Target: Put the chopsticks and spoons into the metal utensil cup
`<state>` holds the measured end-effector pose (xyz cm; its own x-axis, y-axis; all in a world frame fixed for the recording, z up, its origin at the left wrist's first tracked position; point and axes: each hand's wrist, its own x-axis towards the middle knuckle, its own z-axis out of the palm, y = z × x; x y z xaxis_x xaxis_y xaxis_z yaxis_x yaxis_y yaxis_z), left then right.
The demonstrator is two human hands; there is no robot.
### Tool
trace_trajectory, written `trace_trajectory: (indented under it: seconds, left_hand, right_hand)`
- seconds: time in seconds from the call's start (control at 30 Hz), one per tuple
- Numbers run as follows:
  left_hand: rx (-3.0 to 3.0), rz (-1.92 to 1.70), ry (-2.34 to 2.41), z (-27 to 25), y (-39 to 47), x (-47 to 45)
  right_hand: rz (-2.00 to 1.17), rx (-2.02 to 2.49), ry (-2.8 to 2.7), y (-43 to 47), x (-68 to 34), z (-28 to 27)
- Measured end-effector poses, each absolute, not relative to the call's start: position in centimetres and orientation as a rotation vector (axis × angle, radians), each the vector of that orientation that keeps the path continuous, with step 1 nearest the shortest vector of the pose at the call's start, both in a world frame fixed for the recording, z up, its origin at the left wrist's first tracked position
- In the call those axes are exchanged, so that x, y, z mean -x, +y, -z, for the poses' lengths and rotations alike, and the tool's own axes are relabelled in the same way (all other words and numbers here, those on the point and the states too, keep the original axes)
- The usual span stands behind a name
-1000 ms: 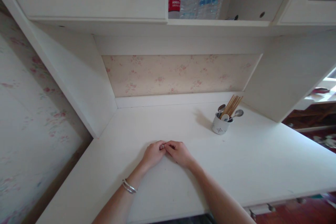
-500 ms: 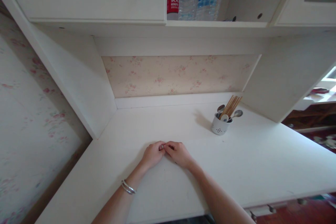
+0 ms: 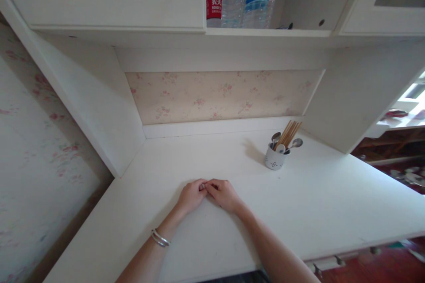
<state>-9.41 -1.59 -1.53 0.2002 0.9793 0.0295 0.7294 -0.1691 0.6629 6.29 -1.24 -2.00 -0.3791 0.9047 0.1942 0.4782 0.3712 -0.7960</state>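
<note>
My left hand [image 3: 192,194] rests on the white tabletop [image 3: 159,159] with its fingers curled in. Two silver bangles [image 3: 160,238] circle that wrist. My right hand [image 3: 223,194] lies beside it, also closed, and the fingertips of both hands touch. I see no object in either hand, though the undersides of the fingers are hidden. To the right and farther back stands a white utensil holder [image 3: 273,159] with small holes. Wooden chopsticks [image 3: 288,135] and metal spoons [image 3: 296,143] stick up out of it.
Above the table hangs a white cabinet [image 3: 109,11] whose open shelf holds several plastic bottles [image 3: 234,2]. White side panels [image 3: 86,93] flank the tabletop, with floral wallpaper [image 3: 199,97] at the back. Drawer knobs [image 3: 339,260] show under the front edge at right.
The view has shifted slightly, so the holder and bottles appear a little farther left. Both hands keep the same closed pose on the table.
</note>
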Motion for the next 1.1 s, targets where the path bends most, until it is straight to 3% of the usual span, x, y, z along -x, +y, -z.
trace_trajectory:
  seconds: [1.1]
  left_hand:
    - [-1.983,-0.615,1.6,1.34,-1.83,9.37]
  right_hand:
    - [-0.832,1.199,-2.039,-1.29,-6.25,1.66]
